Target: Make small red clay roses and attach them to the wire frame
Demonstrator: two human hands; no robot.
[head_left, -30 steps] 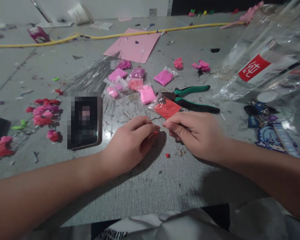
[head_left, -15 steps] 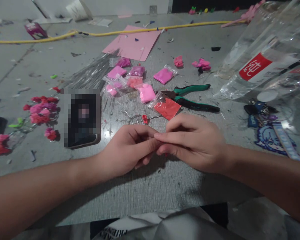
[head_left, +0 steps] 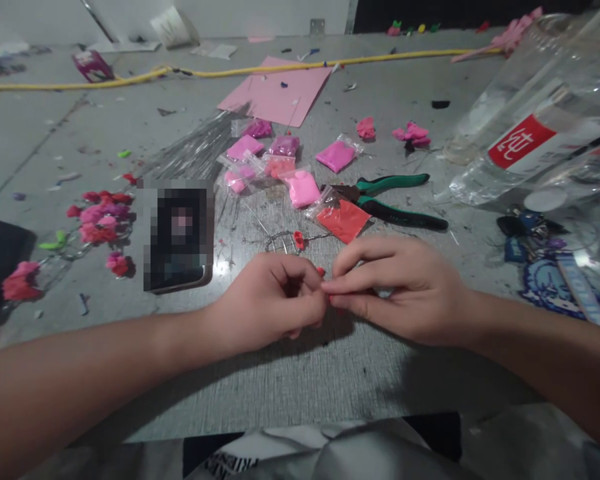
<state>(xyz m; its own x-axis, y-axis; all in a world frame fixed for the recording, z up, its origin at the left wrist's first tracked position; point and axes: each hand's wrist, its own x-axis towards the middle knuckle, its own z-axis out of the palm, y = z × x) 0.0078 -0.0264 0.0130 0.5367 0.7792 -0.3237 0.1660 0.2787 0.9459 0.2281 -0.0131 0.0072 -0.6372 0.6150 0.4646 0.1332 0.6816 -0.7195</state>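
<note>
My left hand (head_left: 275,297) and my right hand (head_left: 405,290) meet fingertip to fingertip, low over the table. Both are closed in a pinch around a small piece of red modelling clay (head_left: 331,301), mostly hidden by the fingers. Just beyond them lies a twisted wire with a red clay bud (head_left: 299,239). An orange-red clay packet (head_left: 344,220) rests behind my right hand, against green-handled pliers (head_left: 403,200). Farther back are several packets of pink and purple clay (head_left: 303,189).
A phone with a blurred screen (head_left: 183,233) lies to the left, beside pink and red clay flowers (head_left: 103,217). Thin silvery wires (head_left: 195,147) fan out behind it. Clear plastic bottles (head_left: 523,143) and a keychain bundle (head_left: 550,280) occupy the right. A yellow cord (head_left: 290,67) crosses the back.
The view has shifted slightly, so everything sits a little farther right. My fingertips have parted a bit and more of the red clay shows between them.
</note>
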